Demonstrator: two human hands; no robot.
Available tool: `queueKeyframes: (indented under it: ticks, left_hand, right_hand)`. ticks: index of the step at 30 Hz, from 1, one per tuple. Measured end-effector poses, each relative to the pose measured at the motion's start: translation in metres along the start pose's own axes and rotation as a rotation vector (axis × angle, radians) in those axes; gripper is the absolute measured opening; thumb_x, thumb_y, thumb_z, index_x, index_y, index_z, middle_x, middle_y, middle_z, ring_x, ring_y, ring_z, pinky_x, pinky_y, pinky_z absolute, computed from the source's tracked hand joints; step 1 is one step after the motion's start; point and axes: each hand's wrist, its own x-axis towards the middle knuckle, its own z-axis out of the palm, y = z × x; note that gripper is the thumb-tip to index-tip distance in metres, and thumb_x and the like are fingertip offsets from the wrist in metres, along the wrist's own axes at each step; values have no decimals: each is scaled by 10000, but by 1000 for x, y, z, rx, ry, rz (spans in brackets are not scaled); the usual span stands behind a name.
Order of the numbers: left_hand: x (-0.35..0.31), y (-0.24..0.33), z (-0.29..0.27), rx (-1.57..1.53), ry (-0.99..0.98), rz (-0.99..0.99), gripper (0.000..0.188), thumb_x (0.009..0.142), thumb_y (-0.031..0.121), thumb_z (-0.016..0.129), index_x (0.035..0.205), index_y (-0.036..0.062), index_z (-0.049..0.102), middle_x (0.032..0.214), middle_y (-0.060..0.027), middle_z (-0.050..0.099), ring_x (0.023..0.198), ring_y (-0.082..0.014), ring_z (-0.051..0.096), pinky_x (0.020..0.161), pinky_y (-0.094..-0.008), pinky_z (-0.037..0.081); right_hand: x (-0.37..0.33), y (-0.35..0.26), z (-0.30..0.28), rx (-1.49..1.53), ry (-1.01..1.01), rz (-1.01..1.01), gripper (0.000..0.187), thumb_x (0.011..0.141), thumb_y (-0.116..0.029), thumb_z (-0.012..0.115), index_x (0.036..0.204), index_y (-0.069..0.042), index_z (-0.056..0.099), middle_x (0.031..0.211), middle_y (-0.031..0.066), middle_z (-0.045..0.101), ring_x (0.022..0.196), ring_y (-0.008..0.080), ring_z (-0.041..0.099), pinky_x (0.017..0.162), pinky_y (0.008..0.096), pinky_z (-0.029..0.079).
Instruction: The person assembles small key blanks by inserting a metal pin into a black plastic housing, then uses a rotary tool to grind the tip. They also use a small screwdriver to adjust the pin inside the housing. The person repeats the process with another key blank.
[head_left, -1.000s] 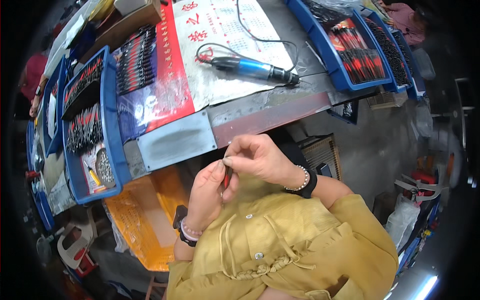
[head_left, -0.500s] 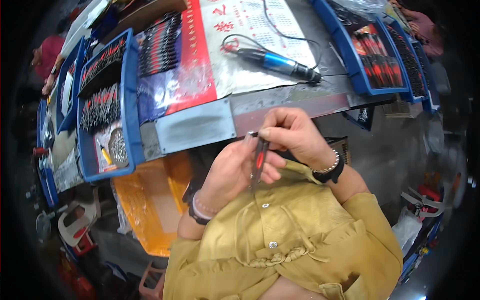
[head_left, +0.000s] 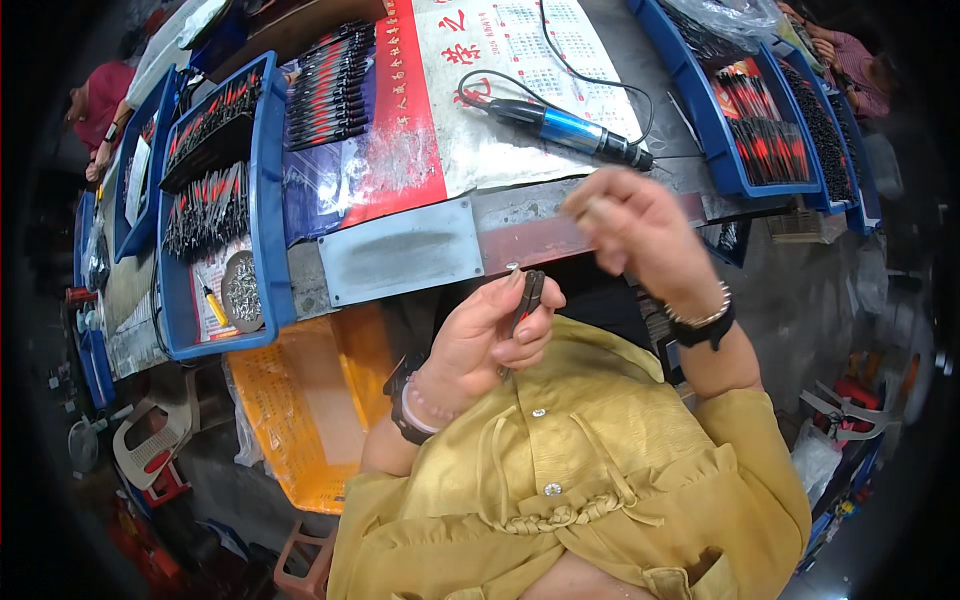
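My left hand [head_left: 490, 335] is closed around a small dark tool with red on its handle [head_left: 524, 300], held upright just below the bench edge. My right hand [head_left: 635, 225] is raised to the right of it, apart from the tool, fingers curled; I cannot see anything in it. A blue electric screwdriver [head_left: 565, 128] with a black cord lies on the bench beyond my right hand. A grey metal plate [head_left: 400, 250] sits at the bench edge above my left hand.
Blue trays of black and red parts stand at the left [head_left: 215, 180] and right [head_left: 770, 130]. A round dish of screws [head_left: 240, 290] lies in the left tray. An orange crate [head_left: 300, 400] is below the bench. Another person [head_left: 100, 100] is at far left.
My right hand has let go of the tool and lifted up and to the right. My left hand keeps hold of the tool.
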Motion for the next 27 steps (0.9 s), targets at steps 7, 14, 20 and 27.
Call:
queueKeyframes:
  ticks: [7, 14, 20, 27]
  left_hand:
    - [-6, 10, 3, -47, 116, -13, 331, 1025, 358, 417, 1029, 52, 544, 644, 36, 413, 450, -32, 309, 431, -194, 246]
    - [-22, 19, -10, -2, 200, 67, 320, 984, 325, 514, 1017, 16, 592, 682, 7, 481, 465, -37, 341, 430, -181, 266]
    - [-33, 24, -16, 77, 260, 132, 316, 1003, 317, 472, 1027, 13, 554, 667, 12, 448, 451, -36, 325, 445, -204, 242]
    - [-32, 25, -22, 28, 318, 127, 318, 1021, 311, 433, 1010, 17, 553, 640, 7, 445, 445, -39, 317, 440, -209, 243]
  right_hand:
    - [27, -74, -113, -252, 521, -597, 189, 938, -137, 588, 1041, 18, 625, 835, 13, 609, 611, 30, 500, 565, 175, 412]
    - [93, -90, -222, -866, 848, -751, 266, 913, -130, 583, 1115, 40, 613, 995, 107, 681, 835, 142, 633, 782, 278, 503]
    - [115, -85, -189, -631, 610, -566, 208, 928, -95, 566, 1055, 56, 633, 932, 65, 667, 856, 112, 611, 784, 251, 481]
    - [128, -72, -163, -1043, 660, -689, 258, 891, -119, 583, 1086, 45, 613, 992, 139, 665, 903, 237, 644, 814, 311, 490]
